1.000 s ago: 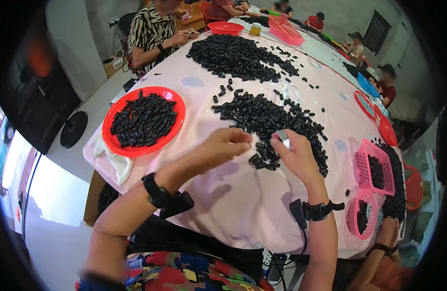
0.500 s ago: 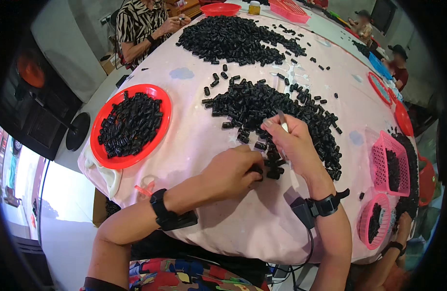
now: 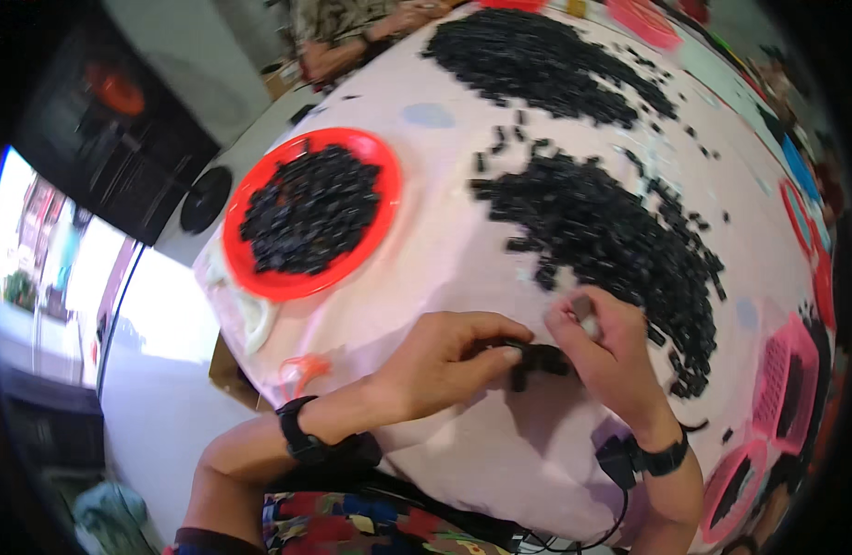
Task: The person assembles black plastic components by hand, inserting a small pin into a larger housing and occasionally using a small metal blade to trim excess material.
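Note:
My left hand (image 3: 444, 363) is closed, thumb and forefinger pinching a small black plastic piece (image 3: 516, 346) that is partly hidden and blurred. A few more black pieces (image 3: 544, 361) sit by its fingertips, between my two hands. In my closed right hand (image 3: 616, 356) is a small white-handled tool with a flat grey tip (image 3: 582, 305) showing above the fingers; the rest is covered by the palm. Just beyond both hands spreads a heap of short black cylindrical pieces (image 3: 602, 227).
To the left stands a red plate (image 3: 389, 208) full of shiny black pieces. A larger black heap (image 3: 528, 65) lies farther back on the pink tablecloth (image 3: 426, 277). Pink baskets (image 3: 777, 379) line the right edge. An orange-red strip (image 3: 304, 372) lies near my left wrist. Another person's arms (image 3: 352, 46) show at the far side.
The view has swung, so the table things sit farther right in the picture. My left hand has turned, with thumb and forefinger now pinching a piece. My right hand keeps the tool, closer to me.

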Motion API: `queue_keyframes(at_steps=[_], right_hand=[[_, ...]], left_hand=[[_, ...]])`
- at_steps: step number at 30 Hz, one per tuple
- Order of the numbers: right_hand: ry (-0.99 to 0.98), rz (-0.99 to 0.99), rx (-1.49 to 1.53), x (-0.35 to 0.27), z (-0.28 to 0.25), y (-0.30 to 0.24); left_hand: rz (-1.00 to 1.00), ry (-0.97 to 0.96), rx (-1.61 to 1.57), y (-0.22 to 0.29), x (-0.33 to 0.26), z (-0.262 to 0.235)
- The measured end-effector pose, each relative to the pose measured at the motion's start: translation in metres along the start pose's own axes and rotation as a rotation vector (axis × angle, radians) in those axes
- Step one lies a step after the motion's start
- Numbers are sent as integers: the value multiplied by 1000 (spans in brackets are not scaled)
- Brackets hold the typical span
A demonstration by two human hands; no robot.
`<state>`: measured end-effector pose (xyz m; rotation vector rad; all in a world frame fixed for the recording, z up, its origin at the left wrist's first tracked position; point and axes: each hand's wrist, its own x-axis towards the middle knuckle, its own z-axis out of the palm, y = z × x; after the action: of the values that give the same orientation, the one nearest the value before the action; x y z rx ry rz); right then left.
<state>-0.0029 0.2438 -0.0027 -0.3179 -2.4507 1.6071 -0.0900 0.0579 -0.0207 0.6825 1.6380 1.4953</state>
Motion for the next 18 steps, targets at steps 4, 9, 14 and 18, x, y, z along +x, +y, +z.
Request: queue_keyframes(at_steps=[4,9,14,18], right_hand=[[-131,-104,-253,-18,8,-14],[-53,-161,-593,-56,33,-10],[-21,-82,-641,-92,43,0],[13,96,-575,-93,38,4]], left_hand=[[237,-27,332,-6,-18,-12],[382,-123,316,-16,-26,-26],[399,-150,247,-37,-22,-19],[436,-133,229,-44,-19,-13]])
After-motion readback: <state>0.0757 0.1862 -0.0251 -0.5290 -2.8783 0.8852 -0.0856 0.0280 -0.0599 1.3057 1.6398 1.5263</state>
